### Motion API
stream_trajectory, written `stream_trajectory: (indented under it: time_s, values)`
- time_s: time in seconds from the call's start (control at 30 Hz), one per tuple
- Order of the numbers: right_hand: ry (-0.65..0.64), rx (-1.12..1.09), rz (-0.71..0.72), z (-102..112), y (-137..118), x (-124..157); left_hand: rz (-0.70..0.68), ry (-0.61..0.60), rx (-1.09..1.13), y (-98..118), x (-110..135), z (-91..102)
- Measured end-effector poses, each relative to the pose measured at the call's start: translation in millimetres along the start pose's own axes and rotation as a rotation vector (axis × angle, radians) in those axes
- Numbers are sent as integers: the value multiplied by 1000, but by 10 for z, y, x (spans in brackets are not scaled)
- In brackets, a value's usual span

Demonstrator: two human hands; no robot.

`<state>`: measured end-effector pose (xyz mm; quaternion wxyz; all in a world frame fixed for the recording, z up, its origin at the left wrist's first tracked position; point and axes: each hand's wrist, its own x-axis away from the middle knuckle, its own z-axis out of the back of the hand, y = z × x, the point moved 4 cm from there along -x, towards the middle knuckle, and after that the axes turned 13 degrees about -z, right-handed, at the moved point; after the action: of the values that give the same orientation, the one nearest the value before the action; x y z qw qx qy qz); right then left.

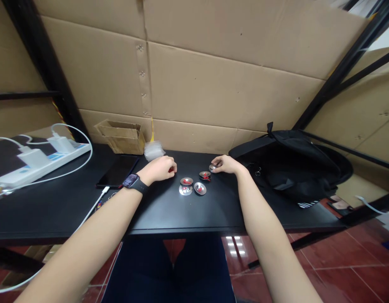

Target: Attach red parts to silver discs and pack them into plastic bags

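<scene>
The far side was closed off by a cardboard wall [194, 75], before which a black table [169, 221] was set. Its right side was taken up by a black backpack [292, 164], its left by a white power strip [66, 157] into which chargers were plugged. At the back a cardboard box [128, 142] was placed, with a dark phone [117, 170] laid flat in front. The left hand [163, 167] was curled inward near a clear plastic bundle [154, 150]; whether anything was held in it could not be told. By the bent fingers of the right hand [225, 163] a small metal disc [213, 168] was gripped at the table's surface. Between the hands, more shiny discs with red centres were grouped: an overlapping pair [186, 182], a single disc [200, 185] just beside it, and a farther disc [205, 174] near the right hand.
</scene>
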<state>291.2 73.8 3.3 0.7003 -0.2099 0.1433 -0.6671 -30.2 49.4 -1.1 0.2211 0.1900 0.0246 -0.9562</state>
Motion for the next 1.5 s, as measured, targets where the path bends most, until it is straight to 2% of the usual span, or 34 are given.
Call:
stream_trajectory:
  time_s: [0.17,0.27,0.37,0.5,0.6,0.77,0.87,1.07,1.23,1.33,1.5]
  values:
    - [13,5,73,17,-131,58,-13,24,-14,42,-20,19]
    - [-72,39,199,-7,-305,143,-18,32,-24,59,-27,28]
    - [-153,91,264,-72,-423,196,-26,37,-21,69,-33,27]
    - [-166,123,324,-143,-477,185,-38,35,-13,89,-46,13]
    - [-121,71,374,-142,-517,169,-50,41,6,125,-62,8]
    - [-7,-93,506,-79,-728,264,-17,179,170,250,-123,54]
    - [-45,-188,549,-90,-878,348,-1,258,313,346,-169,69]
    - [-85,-301,612,-179,-1051,424,27,272,484,407,-209,23]
    - [-114,-310,604,-234,-1117,441,14,239,489,408,-215,13]
    - [-168,-287,602,-219,-1111,450,61,248,453,371,-198,58]
    - [-227,-410,411,-91,-838,371,156,328,486,179,-120,145]
